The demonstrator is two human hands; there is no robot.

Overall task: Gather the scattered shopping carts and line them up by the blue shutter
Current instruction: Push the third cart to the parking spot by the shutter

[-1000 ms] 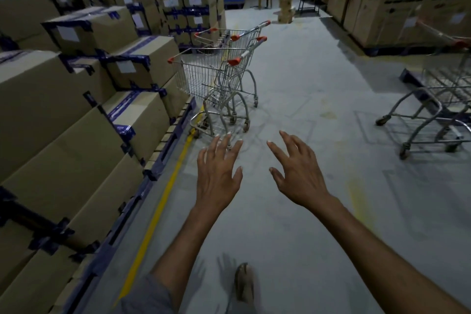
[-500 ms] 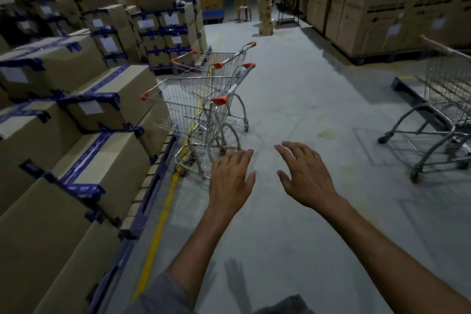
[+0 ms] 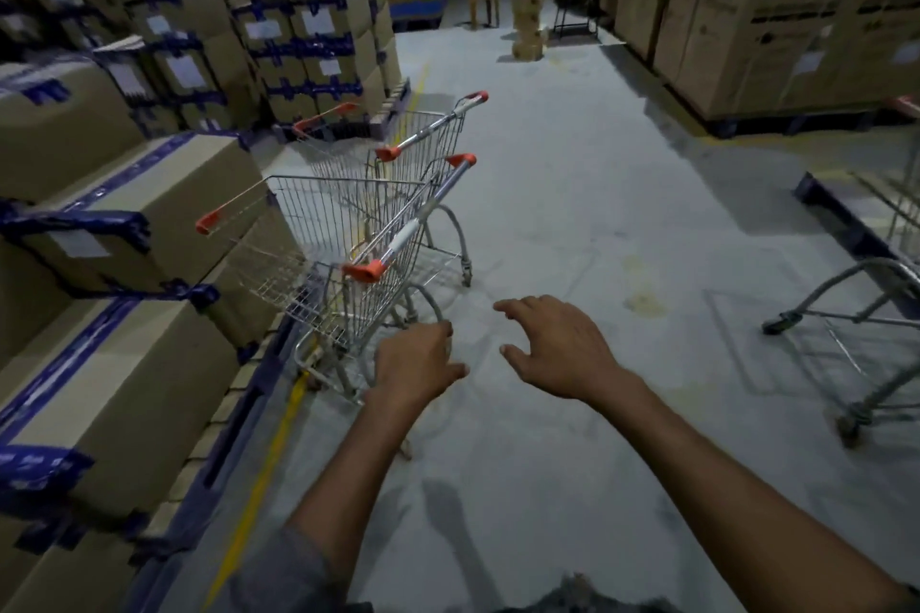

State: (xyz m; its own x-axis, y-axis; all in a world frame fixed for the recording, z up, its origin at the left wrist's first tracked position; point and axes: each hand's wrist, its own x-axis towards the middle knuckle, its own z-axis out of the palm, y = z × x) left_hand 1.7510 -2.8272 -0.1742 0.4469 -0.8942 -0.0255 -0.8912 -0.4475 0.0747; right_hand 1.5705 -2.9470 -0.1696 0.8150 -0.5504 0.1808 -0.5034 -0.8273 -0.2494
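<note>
Both the left hand and right hand reach out empty, fingers spread, short of the nearer silver wire shopping cart's orange-capped handle. That cart sits nested behind another beside stacked cardboard boxes; a careless shove could jam them into the stack.

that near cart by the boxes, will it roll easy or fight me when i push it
The near cart looks empty and is open wire mesh, so it is probably light and should roll readily on the smooth floor. It seems nested with the cart behind, so both may move together. The boxes sit close on one side; it could snag there.
</note>
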